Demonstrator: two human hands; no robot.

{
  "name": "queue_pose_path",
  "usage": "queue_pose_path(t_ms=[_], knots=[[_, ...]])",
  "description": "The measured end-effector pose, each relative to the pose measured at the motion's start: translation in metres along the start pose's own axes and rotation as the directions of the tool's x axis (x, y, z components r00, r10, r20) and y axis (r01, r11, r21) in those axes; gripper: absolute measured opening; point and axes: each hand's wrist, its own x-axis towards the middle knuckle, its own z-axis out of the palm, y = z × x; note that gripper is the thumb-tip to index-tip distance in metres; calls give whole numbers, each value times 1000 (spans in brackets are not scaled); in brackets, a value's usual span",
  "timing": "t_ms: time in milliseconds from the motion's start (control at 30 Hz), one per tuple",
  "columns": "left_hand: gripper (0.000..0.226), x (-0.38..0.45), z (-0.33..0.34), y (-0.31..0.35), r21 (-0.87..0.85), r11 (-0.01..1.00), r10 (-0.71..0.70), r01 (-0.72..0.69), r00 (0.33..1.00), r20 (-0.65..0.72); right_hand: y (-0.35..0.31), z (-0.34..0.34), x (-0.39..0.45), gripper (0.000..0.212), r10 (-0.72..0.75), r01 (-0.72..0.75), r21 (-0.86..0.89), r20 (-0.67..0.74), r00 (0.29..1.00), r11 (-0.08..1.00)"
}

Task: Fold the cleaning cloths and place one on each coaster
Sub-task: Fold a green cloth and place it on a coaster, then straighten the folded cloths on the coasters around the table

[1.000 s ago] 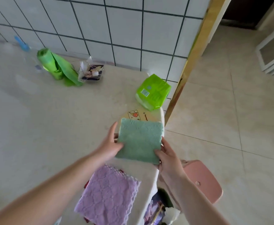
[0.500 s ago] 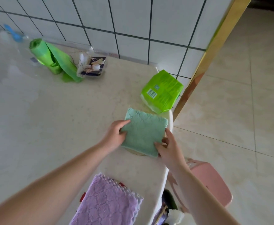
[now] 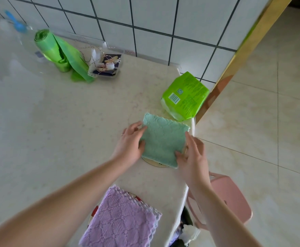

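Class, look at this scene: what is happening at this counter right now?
A person is setting a folded green cloth onto a round coaster near the counter's edge, left hand and right hand at its sides. A folded purple cloth already lies on another coaster nearer the person.

Round pale coaster (image 3: 153, 162) mostly hidden beneath folded green cloth (image 3: 163, 139). Purple quilted cloth (image 3: 122, 223) cut off at bottom edge. Blue utensil (image 3: 14, 21) blurred, unidentifiable.
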Motion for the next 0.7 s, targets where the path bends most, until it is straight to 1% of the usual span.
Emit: queue_pose_path(t_ms=[33,67,100,133,200,233,300,333,367,400,433,467,500,533,567,633,700], knots=[[43,-3,-1,0,133,987,98,-96,995,-11,0,0,-1,62,-125,121,-125,-25,992,985],[44,-6,-1,1,243,951,195,-192,981,14,1,0,-1,57,-229,222,-232,-6,973,947],[47,-9,1,1,316,911,256,-265,964,70,0,1,0,52,-276,281,-307,60,959,909],[50,-10,2,0,368,877,281,-309,951,129,-1,1,1,49,-263,296,-358,141,955,886],[55,-11,5,-4,427,843,251,-326,942,224,3,2,2,52,-133,244,-439,267,954,865],[58,-10,4,-7,426,845,220,-322,937,271,5,2,2,54,-87,224,-468,296,951,855],[66,-9,3,-10,409,859,186,-307,933,309,8,1,3,58,-44,207,-491,323,946,846],[67,-8,1,-11,396,874,162,-283,936,312,7,0,3,58,-35,203,-492,328,944,847],[64,-6,-1,-11,377,891,138,-254,941,309,5,-1,3,59,-27,191,-483,327,945,854],[58,-5,-3,-11,340,915,110,-218,945,310,3,-2,1,59,-22,172,-461,314,949,871],[54,-8,-6,-12,266,948,98,-175,955,280,1,-3,-3,58,-37,158,-419,283,959,894],[50,-15,-11,-14,168,976,100,-136,973,206,-1,-5,-12,55,-80,163,-364,232,969,917],[46,-26,-15,-19,69,994,71,-80,989,127,-1,-7,-23,52,-136,186,-307,178,975,934],[39,-41,-20,-25,-20,1000,12,-11,998,58,-1,-7,-36,47,-182,211,-252,133,974,944],[32,-60,-25,-32,-88,994,-68,70,997,23,-3,-8,-51,43,-189,213,-189,138,972,959],[23,-102,-35,-42,-136,969,-204,207,978,34,-10,-7,-82,31,-122,151,-88,275,954,985],[15,-139,-40,-51,-95,959,-262,266,964,52,-15,-2,-103,20,-76,125,-93,410,909,988]])
